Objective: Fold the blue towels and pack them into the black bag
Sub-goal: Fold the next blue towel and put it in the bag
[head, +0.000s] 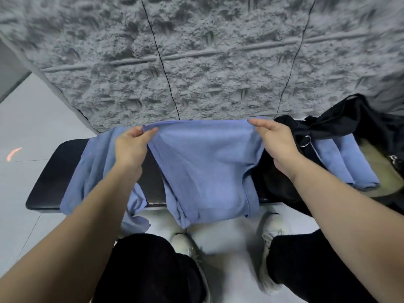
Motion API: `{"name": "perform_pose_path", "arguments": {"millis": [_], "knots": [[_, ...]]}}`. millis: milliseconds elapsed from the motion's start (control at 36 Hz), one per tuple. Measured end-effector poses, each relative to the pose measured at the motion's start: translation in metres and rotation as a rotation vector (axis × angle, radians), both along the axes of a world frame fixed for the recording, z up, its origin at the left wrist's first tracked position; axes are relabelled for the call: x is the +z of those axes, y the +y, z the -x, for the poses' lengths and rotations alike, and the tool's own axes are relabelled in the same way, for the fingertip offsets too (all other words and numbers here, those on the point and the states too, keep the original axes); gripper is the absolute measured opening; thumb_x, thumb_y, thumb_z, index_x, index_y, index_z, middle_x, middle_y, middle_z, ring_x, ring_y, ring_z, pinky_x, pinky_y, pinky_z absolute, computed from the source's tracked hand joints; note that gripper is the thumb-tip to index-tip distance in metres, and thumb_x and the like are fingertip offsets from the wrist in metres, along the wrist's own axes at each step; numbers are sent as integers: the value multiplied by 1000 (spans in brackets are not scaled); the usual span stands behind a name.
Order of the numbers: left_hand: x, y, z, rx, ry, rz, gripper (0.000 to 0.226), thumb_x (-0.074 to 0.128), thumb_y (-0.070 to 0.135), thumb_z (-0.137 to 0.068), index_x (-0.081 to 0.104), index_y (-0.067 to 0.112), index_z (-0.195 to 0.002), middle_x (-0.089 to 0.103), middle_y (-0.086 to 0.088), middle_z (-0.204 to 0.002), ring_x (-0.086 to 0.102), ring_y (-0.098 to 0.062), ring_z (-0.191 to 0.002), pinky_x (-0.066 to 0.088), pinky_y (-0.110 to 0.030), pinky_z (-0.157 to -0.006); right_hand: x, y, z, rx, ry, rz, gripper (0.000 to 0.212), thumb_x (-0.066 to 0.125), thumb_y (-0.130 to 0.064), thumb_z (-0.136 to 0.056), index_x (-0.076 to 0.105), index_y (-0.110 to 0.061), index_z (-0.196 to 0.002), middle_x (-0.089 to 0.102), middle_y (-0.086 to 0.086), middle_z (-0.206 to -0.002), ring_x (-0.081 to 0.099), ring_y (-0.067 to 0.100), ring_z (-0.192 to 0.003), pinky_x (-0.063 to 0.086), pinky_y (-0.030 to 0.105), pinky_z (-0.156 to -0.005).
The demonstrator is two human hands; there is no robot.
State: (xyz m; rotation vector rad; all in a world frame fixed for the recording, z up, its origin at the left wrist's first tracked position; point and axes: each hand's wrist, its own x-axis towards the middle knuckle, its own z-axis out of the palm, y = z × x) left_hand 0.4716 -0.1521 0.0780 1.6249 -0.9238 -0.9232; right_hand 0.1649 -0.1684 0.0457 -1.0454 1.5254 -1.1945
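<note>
Nearest the camera were the person's two bare forearms, reaching out over black trousers and pale shoes. The left hand (133,145) pinched one top corner of a blue towel (205,171). The right hand (275,141) pinched the other top corner. The top edge ran from side to side between the two hands, and the rest of the towel hung down toward the person, over the front edge of the black bench (54,171).

The black bag (341,132) sat open at the right end of the bench, just beside the right hand, so that hand was the nearer one to it. A folded blue towel (345,162) already lay in the bag's mouth. A loose blue towel (91,171) lay draped on the bench under the left arm, probably waiting its turn.
</note>
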Motion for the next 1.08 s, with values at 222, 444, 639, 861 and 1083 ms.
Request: {"name": "perform_pose_path", "arguments": {"millis": [222, 444, 639, 861, 1083], "knots": [[55, 24, -17, -172, -8, 22, 44, 73, 12, -88, 55, 28, -124, 62, -1, -84, 65, -4, -63, 52, -18, -52, 41, 25, 14, 154, 70, 112, 34, 56, -9, -97, 62, -38, -115, 68, -5, -103, 60, 10, -91, 48, 22, -76], [85, 46, -42, -315, -178, -239, 22, 75, 25, -87, 71, 8, -100, 66, -4, -81, 57, -9, -61, 49, -16, -49, 74, 38, 28, 268, -22, -50, 22, 61, -13, -96, 67, -15, -117, 75, 2, -99, 69, 18, -91, 55, 35, -77], [94, 54, -34, -331, 84, -229, 12, 57, 24, -100, 55, 17, -91, 54, 0, -60, 43, -6, -42, 31, -18, -39, 92, 43, 23, 294, 0, -72, 11, 58, -20, -99, 69, -22, -99, 74, 0, -99, 68, 16, -88, 54, 31, -74], [105, 37, -27, -269, 199, -184, 8, 60, 23, -98, 62, 15, -98, 67, -2, -79, 60, -7, -58, 50, -18, -49, 107, 31, 19, 246, 21, -67, 12, 61, -27, -97, 71, -22, -101, 75, -1, -103, 69, 17, -95, 55, 34, -79], [130, -1, -27, -149, 207, -71, 63, 67, 22, -94, 38, 6, -148, 57, -8, -137, 66, -11, -90, 57, -20, -58, 132, 3, 9, 191, 12, -4, 10, 61, -24, -97, 70, -21, -98, 73, 0, -98, 66, 16, -86, 55, 33, -81]]}}
